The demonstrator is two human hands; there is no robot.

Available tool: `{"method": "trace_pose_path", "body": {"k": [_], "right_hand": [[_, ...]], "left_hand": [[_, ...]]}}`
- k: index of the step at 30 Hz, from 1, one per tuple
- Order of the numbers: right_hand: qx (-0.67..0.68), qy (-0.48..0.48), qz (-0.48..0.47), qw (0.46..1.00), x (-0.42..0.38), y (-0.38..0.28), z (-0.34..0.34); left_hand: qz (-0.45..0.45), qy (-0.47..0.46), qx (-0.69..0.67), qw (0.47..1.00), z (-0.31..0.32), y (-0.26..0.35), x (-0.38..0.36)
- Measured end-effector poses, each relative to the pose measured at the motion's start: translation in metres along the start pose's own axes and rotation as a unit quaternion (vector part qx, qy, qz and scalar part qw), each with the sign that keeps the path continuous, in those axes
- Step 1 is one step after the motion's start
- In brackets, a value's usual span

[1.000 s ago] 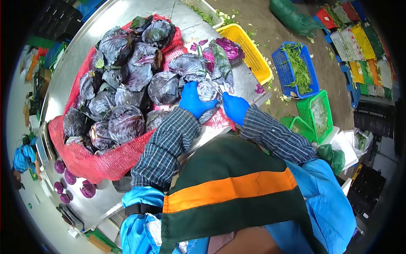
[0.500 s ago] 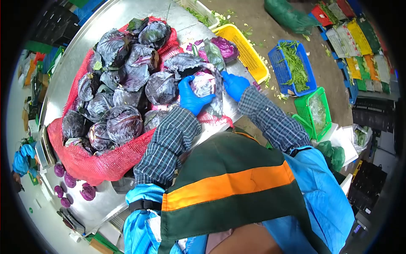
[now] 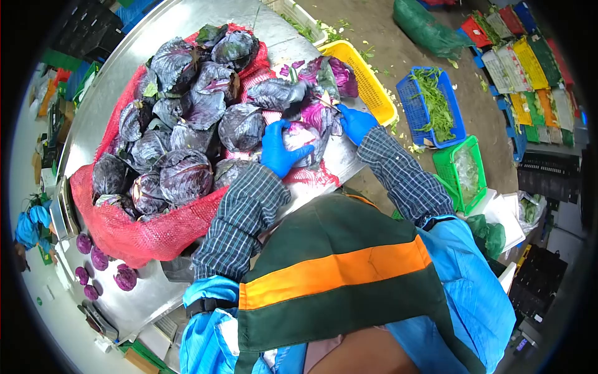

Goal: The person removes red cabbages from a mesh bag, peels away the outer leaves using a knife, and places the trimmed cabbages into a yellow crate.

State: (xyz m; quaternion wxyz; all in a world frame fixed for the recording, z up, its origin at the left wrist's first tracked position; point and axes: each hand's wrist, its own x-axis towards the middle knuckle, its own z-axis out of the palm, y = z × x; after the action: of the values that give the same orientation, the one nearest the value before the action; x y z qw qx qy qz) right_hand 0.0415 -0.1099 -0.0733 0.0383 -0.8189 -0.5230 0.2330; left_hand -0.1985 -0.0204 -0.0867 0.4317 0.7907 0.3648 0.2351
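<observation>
Steel tabletop: a metal table (image 3: 146, 287) is set under the work, with a floor littered with green scraps beyond it.
Left hand: the red cabbage (image 3: 304, 138) is grasped by the left hand (image 3: 278, 153), thumb and fingers spread around its near side.
Right hand: the right hand (image 3: 358, 123) is held just beside the leaves on the far side; whether anything is gripped cannot be told.
Cabbage in hand: it is seen on the table beside the sack, paler purple partly exposed, dark leaves about it; its stripping is judged part-way done.
Mesh sack: many dark-leaved cabbages (image 3: 185, 177) are held in the red mesh sack (image 3: 156, 240); these look untrimmed.
Small heads: five smooth purple heads (image 3: 125, 278) are laid apart near the table's left edge, apparently already trimmed.
Crates: a yellow crate (image 3: 374, 93) is placed beside the table, with a blue crate (image 3: 408, 103) of greens and a green crate (image 3: 446, 163) beyond.
Far left: a person in blue (image 3: 28, 229) is partly seen.
</observation>
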Motion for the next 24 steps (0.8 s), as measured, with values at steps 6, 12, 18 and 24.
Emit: {"method": "trace_pose_path", "body": {"k": [6,12,18,24], "right_hand": [[-0.018,0.017,0.014,1.000,0.024,0.016,-0.003],[-0.031,0.057,0.097,0.993,0.056,0.046,-0.020],[0.158,0.094,-0.092,0.979,0.035,0.000,-0.037],[0.546,-0.117,0.065,0.827,0.010,-0.028,0.042]], "left_hand": [[-0.038,0.002,-0.158,0.987,-0.006,-0.020,-0.021],[-0.005,-0.032,-0.126,0.991,-0.008,-0.024,-0.020],[-0.106,-0.005,-0.186,0.977,0.010,-0.002,-0.011],[-0.248,0.025,-0.259,0.933,0.019,-0.012,-0.013]]}}
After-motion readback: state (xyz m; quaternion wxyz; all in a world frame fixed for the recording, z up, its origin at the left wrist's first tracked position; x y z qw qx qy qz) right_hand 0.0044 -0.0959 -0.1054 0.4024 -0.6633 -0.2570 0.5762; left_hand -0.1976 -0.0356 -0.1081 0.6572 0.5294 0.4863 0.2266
